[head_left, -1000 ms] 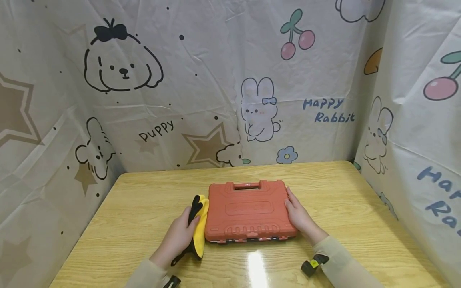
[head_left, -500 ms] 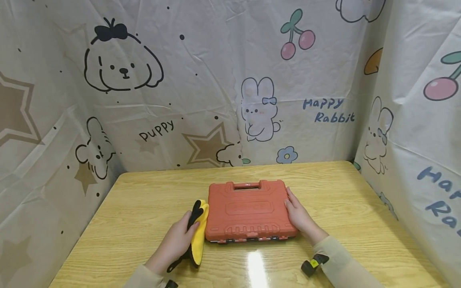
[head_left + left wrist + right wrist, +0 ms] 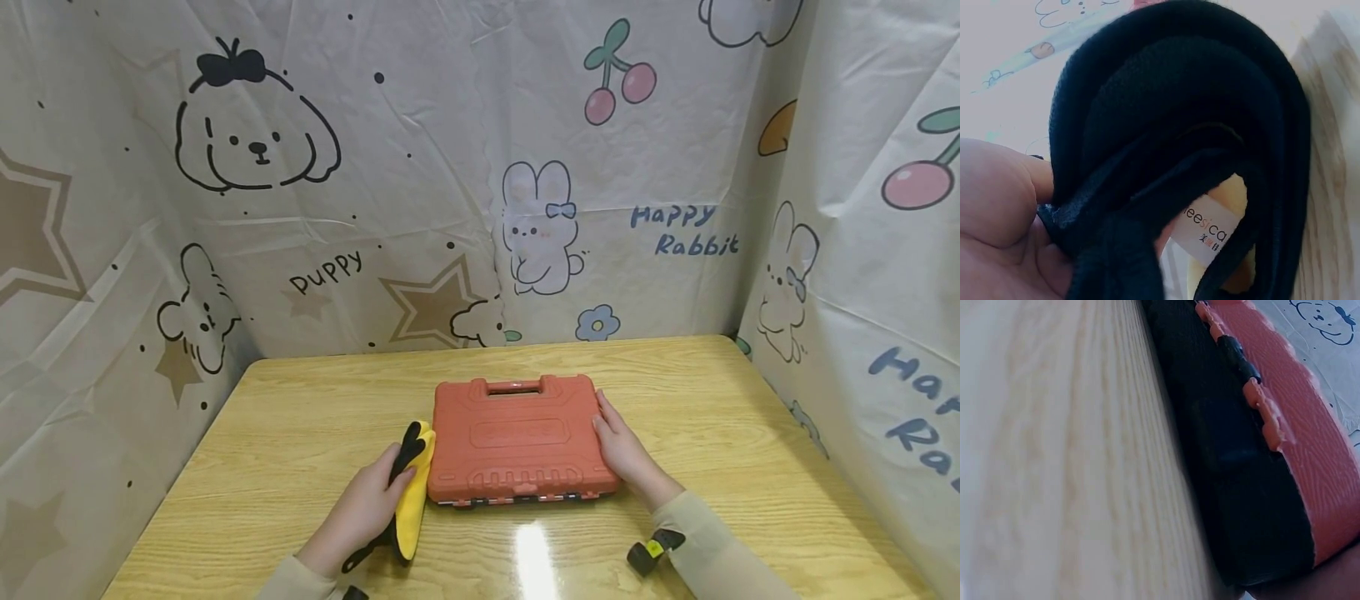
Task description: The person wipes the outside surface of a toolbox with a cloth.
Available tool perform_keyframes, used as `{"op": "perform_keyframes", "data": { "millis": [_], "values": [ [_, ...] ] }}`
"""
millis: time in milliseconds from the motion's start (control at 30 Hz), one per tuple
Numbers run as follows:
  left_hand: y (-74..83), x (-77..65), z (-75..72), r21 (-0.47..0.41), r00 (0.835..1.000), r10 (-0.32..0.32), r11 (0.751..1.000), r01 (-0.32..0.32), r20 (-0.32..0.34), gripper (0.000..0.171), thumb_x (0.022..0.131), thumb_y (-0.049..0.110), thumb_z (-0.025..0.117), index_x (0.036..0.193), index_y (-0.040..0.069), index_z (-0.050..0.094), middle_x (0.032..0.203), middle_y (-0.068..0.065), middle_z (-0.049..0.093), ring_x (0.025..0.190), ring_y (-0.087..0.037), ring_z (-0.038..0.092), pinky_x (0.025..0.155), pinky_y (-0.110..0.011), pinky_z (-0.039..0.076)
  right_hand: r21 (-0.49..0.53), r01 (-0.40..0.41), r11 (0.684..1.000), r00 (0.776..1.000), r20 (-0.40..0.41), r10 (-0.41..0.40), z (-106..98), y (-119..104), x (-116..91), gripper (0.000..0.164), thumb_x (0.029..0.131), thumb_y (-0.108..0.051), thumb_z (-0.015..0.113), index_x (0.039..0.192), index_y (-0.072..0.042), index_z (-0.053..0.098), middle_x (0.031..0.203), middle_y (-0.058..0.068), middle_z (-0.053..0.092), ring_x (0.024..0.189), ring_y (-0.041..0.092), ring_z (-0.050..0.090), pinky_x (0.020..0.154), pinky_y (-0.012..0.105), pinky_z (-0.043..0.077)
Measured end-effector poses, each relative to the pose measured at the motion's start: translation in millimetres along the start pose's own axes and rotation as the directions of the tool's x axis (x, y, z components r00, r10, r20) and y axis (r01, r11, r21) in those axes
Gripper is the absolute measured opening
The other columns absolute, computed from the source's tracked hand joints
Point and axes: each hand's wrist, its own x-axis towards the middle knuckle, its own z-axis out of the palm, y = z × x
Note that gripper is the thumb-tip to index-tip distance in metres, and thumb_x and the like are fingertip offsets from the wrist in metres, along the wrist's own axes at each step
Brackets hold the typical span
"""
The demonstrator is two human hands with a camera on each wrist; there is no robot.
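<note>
A pale cloth (image 3: 420, 183) printed with cartoon animals, stars and cherries hung along the back edge and both side edges of the wooden bench (image 3: 300, 417), whose front edge lay outside the view. Next in size was a red plastic case (image 3: 517, 458), lying flat about midway between the bench's left and right edges and nearer the back edge than its centre did; its handle (image 3: 513, 386) faced that back edge, while its black lower half showed on the side facing the front. Just left of the case, a black and yellow glove (image 3: 414, 508) stood at a tilt, its upper end very close to the case's left side; whether they touched could not be told. The left hand (image 3: 367, 500) held this glove, thumb over the yellow part and fingers clamped on it from the bench's left side. The right hand (image 3: 626, 450) rested against the case's right side, its visible fingers fairly straight and touching it. Smaller still were a black wrist camera (image 3: 641, 560) below the right hand and a white label (image 3: 1205, 229) seen through the glove's strap.
</note>
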Motion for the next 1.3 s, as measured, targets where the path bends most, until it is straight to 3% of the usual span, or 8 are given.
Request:
{"op": "perform_keyframes", "data": {
  "millis": [400,567,700,867,1067,1300],
  "values": [
    [4.8,-3.8,-5.9,-0.005,0.999,-0.034,0.999,0.034,0.026,0.015,0.107,0.019,0.055,0.121,0.011,0.056,0.079,-0.005,0.055,0.064,-0.017,0.055,0.056,-0.03,0.05,-0.001,-0.009,1.0,1.0,0.006,0.009,0.4,1.7,0.8,0.059,0.114,-0.023,0.024,0.167,-0.014,0.0,0.174,0.017,-0.002,0.159,0.041,-0.004,0.128,0.061,0.003],
    [5.2,-3.8,-13.3,0.035,1.0,-0.016,0.999,0.015,0.014,0.031,0.107,0.021,0.056,0.136,0.009,0.056,0.11,-0.012,0.069,0.083,-0.016,0.061,0.074,-0.038,0.056,0.007,-0.014,1.0,1.0,0.005,0.014,-0.4,1.7,0.8,0.059,0.114,-0.023,0.025,0.167,-0.014,0.001,0.174,0.017,-0.002,0.159,0.041,-0.004,0.128,0.061,0.003],
    [4.9,-4.0,-20.0,0.051,1.0,-0.01,0.999,0.009,0.025,0.043,0.107,0.024,0.057,0.146,0.006,0.053,0.131,-0.02,0.067,0.106,-0.022,0.067,0.09,-0.049,0.058,0.016,-0.02,1.0,1.0,0.005,0.019,-1.2,1.4,0.8,0.059,0.114,-0.023,0.026,0.167,-0.014,0.002,0.173,0.019,0.001,0.159,0.041,-0.003,0.128,0.061,0.003],
    [4.3,-4.0,-29.8,0.05,0.999,-0.001,0.999,0.0,0.033,0.051,0.106,0.027,0.058,0.15,0.002,0.05,0.141,-0.024,0.061,0.124,-0.032,0.063,0.1,-0.054,0.055,0.069,-0.03,0.997,0.999,0.021,0.029,-3.3,1.5,1.6,0.06,0.114,-0.023,0.028,0.168,-0.015,0.003,0.172,0.022,0.007,0.159,0.041,0.003,0.128,0.06,0.006],
    [5.6,-4.0,-40.9,0.053,0.999,0.015,0.998,-0.016,0.035,0.053,0.107,0.029,0.057,0.15,0.0,0.048,0.143,-0.026,0.059,0.125,-0.033,0.063,0.1,-0.054,0.054,0.116,-0.027,0.993,0.999,0.039,0.023,-5.4,3.4,1.7,0.06,0.114,-0.024,0.029,0.168,-0.016,0.004,0.173,0.018,0.002,0.159,0.041,0.001,0.128,0.061,0.007],
    [7.1,-3.1,-51.9,0.035,0.999,0.029,0.999,-0.029,0.014,0.045,0.107,0.025,0.056,0.146,0.003,0.052,0.137,-0.022,0.064,0.11,-0.024,0.064,0.094,-0.048,0.056,0.122,-0.032,0.992,0.999,0.033,0.028,-5.3,3.3,3.0,0.06,0.114,-0.024,0.03,0.168,-0.016,0.005,0.174,0.018,0.003,0.159,0.041,0.001,0.128,0.061,0.008]
  ]
}}
